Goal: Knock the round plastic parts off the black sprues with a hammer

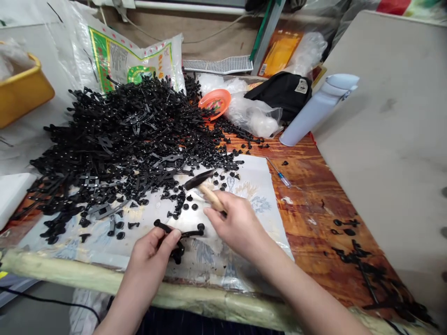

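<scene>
My right hand (237,218) is closed round the wooden handle of a hammer (211,195). Its dark head is up off the sheet, pointing to the left. Between thumb and fingers, my left hand (152,251) pinches a black plastic bracket (190,232) with arms that end in round knobs. The bracket is held just over the patterned plastic sheet (275,228), near the table's front edge. Small black plugs (190,206) lie loose beyond the bracket. Part of the bracket is hidden by my left fingers.
A big heap of black plastic parts (139,125) covers the back left. Behind it stand a printed sack (139,60) and an orange plate (218,100). A pale blue bottle (310,111), a screwdriver (283,179) and more black parts (359,260) are on the right.
</scene>
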`<state>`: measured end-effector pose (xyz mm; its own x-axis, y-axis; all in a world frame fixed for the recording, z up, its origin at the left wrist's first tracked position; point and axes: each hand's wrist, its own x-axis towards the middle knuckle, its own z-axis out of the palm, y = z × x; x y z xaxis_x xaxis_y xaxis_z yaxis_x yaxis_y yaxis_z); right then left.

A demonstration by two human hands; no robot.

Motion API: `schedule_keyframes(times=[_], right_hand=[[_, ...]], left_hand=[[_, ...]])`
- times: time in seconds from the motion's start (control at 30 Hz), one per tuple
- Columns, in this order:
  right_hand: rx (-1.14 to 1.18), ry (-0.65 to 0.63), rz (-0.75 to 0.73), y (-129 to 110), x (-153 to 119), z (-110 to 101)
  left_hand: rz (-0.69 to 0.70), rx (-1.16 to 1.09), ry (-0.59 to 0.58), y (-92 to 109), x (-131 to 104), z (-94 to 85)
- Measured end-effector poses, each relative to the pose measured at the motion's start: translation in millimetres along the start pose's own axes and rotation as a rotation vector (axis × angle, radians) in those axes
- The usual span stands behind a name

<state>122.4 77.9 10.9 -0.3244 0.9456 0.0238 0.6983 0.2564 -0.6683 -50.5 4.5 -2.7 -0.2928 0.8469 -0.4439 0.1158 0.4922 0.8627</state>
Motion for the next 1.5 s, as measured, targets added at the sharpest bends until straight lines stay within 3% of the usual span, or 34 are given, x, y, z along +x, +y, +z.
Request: schedule_keyframes(times=[0.13,0.27,0.47,0.63,0.77,1.2,1.37,1.5], right_hand=[[-0.042,-0.094,-0.029,-2,18,26],[-0.026,-0.110,0.023,0,5,32],[0.091,-0.144,0.078,3,-9,20],[0.322,-0.011,0.038,14,-22,-5],[0.327,-0.079,0.061,25,-37,-10],[0.303,-0.127,0.123,32,-47,-6],[0.246,-0.117,0.064,26,-51,-10],[0.147,-0.039,-0.030,19,-57,-19]], left_hand=[[0.099,0.183,-0.080,-1,3,-5.7],[0.112,0.262,-0.219,-2,6,-9.4],[0.150,0.304,-0.410,-1,19,-7.1],[0.192,0.410,-0.546,9,29,-7.3],[0.217,0.470,-0.641,16,39,-8.2],[0.156,0.500,-0.741,31,44,0.0],[0.114,0.493,-0.732,33,46,1.2],[0.104,0.465,-0.752,30,49,0.9]])
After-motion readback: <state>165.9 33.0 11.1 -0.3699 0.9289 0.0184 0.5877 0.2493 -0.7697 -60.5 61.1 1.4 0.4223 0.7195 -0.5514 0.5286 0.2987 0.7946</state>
